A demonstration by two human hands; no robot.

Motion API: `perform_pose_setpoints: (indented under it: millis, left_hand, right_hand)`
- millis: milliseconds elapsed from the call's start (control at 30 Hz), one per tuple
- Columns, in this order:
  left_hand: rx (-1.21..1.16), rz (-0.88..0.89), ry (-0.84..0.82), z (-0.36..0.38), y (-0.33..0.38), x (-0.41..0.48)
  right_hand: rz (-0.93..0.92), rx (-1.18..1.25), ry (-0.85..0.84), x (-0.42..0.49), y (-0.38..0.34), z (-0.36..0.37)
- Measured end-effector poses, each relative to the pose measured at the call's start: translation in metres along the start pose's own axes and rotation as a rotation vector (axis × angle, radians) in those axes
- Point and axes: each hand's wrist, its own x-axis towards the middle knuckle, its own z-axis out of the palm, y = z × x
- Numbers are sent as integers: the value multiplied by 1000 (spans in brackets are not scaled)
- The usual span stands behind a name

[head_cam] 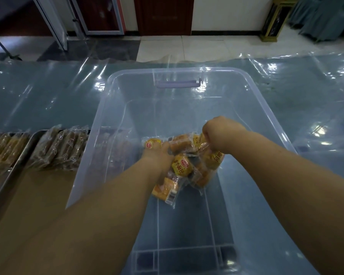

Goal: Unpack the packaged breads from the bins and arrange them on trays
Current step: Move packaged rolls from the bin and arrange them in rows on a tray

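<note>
Both hands were down inside the large clear plastic storage bin (pixel 99 135), which sat on the surface over a glossy transparent plastic sheet (pixel 48 92). The left hand (pixel 157 153) was pushed into a bunch of small golden bread packets with yellow labels (pixel 182 168), its fingers curled into them from the left and mostly hidden by the wrappers. That was a grasp, no question. The right hand (pixel 220 133) was clenched in a fist on the crinkled wrappers at the top right of the same bunch, pinching the plastic tight.

The bread packets hung gathered between the two hands, about the middle of the bin. Whether the lowest one touched the bin's floor, I couldn't tell. A pale purple handle (pixel 178 83) showed on the bin's far wall.

Just left of the bin lay a silver metal tray (pixel 18 165) with close-packed rows of brown wrapped breads (pixel 58 149). More wrapped breads (pixel 2 147) sat further left at the frame's edge. A bare brown stretch of surface (pixel 38 195) showed beside the left forearm, and pale floor tiles (pixel 187 48) lay beyond the far edge.
</note>
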Motion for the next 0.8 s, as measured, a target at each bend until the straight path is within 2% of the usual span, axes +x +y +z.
perform_pose_setpoints:
  millis: [133, 300, 433, 567, 667, 800]
  left_hand:
    - [51, 43, -25, 1, -1, -9]
    - [-193, 72, -184, -3, -2, -20]
    - [-159, 40, -209, -23, -2, -36]
    - [-135, -15, -61, -60, 0, -62]
    - [-224, -74, 148, -76, -4, -92]
    - [-394, -177, 447, -78, -14, -140]
  right_hand:
    - [0, 6, 70, -7, -3, -7]
    - [40, 30, 148, -23, -11, -19]
    - [88, 74, 187, -44, -10, -23]
    - [69, 48, 293, -71, -5, -22]
    - [92, 0, 352, -94, -2, -19]
    - [122, 61, 434, -118, -4, -15]
